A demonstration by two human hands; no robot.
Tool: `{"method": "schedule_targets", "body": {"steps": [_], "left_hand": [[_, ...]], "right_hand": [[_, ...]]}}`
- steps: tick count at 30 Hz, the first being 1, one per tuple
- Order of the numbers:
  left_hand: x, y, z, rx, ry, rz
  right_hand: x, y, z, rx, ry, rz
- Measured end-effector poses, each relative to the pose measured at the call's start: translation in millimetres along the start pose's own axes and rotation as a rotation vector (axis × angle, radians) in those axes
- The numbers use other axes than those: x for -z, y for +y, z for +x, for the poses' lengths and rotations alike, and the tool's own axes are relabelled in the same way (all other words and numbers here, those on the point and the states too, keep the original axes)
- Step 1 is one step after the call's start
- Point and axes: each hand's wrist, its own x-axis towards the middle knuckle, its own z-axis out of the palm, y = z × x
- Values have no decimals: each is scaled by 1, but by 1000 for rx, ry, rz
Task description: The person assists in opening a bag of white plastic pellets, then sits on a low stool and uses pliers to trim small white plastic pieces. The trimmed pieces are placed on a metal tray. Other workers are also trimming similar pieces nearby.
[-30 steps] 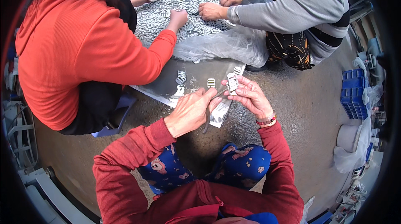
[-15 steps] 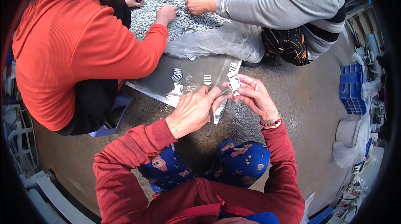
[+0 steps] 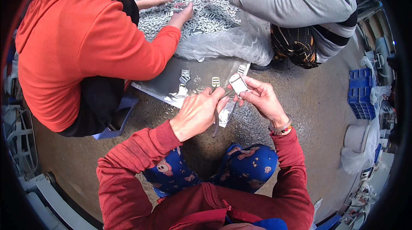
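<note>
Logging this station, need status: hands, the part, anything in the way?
Left hand grips slim tool. Right hand pinches small metal piece. Two co-workers sort metal parts pile ahead, clear of both hands.

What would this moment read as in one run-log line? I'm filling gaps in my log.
left hand: grips thin tool | right hand: pinches small metal piece | below: metal sheet with loose pieces | two co-workers sorting at parts pile

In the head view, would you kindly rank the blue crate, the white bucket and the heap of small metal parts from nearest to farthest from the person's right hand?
From the right hand:
1. White bucket, to its right and slightly lower.
2. Blue crate, to its right, near the picture's edge; close to the bucket's distance, so this pair is nearly tied.
3. Heap of small metal parts, up and left.
</note>
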Motion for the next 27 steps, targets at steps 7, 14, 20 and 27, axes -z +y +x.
{"method": "schedule_targets", "body": {"steps": [7,14,20,27], "left_hand": [[3,-11,11,48,-235,-343],[-3,-31,21,75,-395,-639],[-11,-37,21,426,-609,-998],[-28,-28,21,-11,-48,-73]], "right_hand": [[13,18,5,-55,-114,564],[15,44,13,-2,-127,628],[17,44,10,91,-135,493],[0,44,16,21,151,308]]}}
